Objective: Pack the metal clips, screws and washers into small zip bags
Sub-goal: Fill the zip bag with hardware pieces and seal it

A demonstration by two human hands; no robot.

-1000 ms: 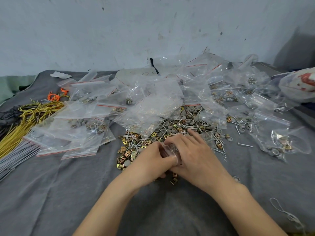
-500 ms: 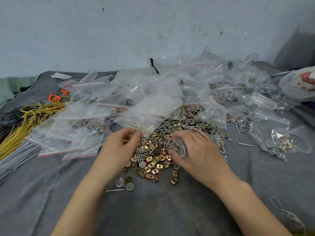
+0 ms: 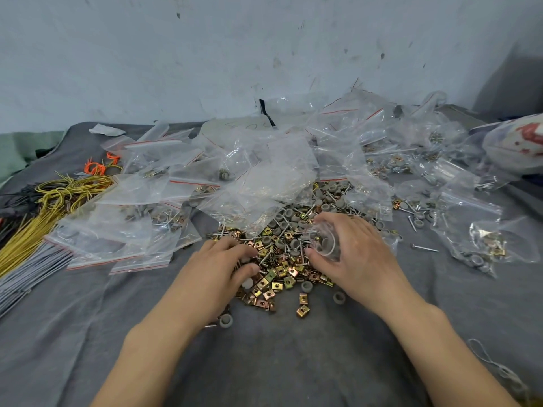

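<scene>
Filling step: my right hand curls round a zip bag; my left hand pinches metal clips, next to drop inside.

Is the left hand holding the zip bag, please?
No, the right hand holds the bag; the left hand touches the clips.

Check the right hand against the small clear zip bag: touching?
Touching. The head view shows the right hand gripping the small zip bag, with fingers curled over the top and the thumb against its lower edge.
</scene>
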